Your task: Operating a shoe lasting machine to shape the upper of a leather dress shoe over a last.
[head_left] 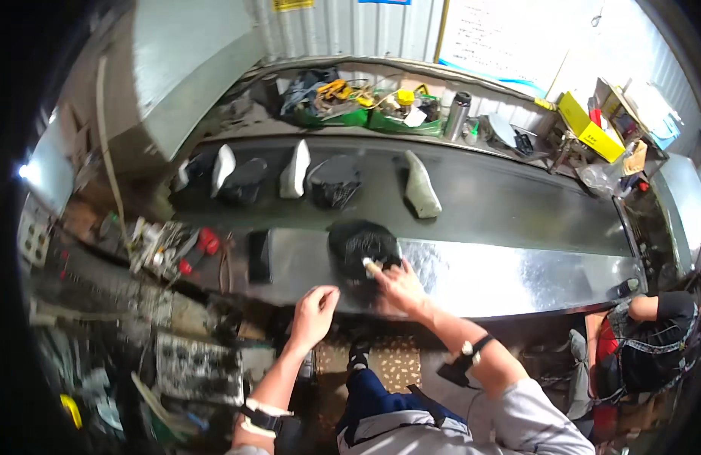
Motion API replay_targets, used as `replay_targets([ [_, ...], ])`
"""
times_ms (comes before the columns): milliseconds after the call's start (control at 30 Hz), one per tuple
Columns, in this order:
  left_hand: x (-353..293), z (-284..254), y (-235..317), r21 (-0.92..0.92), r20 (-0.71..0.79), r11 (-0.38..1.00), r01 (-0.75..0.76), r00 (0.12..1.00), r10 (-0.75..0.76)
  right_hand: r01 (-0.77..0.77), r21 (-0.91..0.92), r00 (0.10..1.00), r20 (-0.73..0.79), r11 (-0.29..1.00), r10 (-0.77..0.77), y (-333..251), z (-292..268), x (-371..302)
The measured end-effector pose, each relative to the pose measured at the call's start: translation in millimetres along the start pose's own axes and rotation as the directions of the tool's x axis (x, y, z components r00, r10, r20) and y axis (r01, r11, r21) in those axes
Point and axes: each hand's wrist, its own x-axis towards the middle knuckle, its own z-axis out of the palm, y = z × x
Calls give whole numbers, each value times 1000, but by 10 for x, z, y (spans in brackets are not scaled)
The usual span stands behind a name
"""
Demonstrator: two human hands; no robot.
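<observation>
A black mesh piece [363, 246], rounded like a shoe upper, lies on the metal bench in front of me. My right hand [402, 288] reaches over its near right side with the fingers curled. A short cream-coloured piece with a white tip [372, 268] shows at those fingertips, over the black mesh; its kind is unclear. Left of it, just off the bench's near edge, my left hand [315, 315] is closed with fingers pinched together. Anything inside that pinch is hidden. On the dark belt beyond lie white shoe lasts [295, 170] and black mesh uppers [336, 182].
A pale last [421, 186] lies alone on the dark belt [510, 201]. A black flat object [259, 256] and cluttered tools [168, 246] are to the left. Filled green bins [343, 115] and a steel flask [456, 116] line the back shelf. A person [646, 341] sits at right.
</observation>
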Motion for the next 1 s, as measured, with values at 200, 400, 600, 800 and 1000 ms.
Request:
replay_targets([
  [200,2045,979,-312,-25,292,995,-97,951,100,-455,528,875,115,717,470,-183,-897,-857],
  [400,2984,2487,-137,14,335,980,198,923,-191,132,898,207,389,-419,898,-590,-1003,-1526],
  [600,2962,3071,414,268,126,815,513,820,-558,374,789,147,468,-487,871,-694,-741,-1614],
  [800,3134,2604,-316,-21,141,930,367,922,-360,532,569,211,628,-627,749,-596,-622,-1778],
  [1000,2305,1226,382,363,433,814,-453,856,283,628,471,252,631,-620,734,-302,-543,-2012],
])
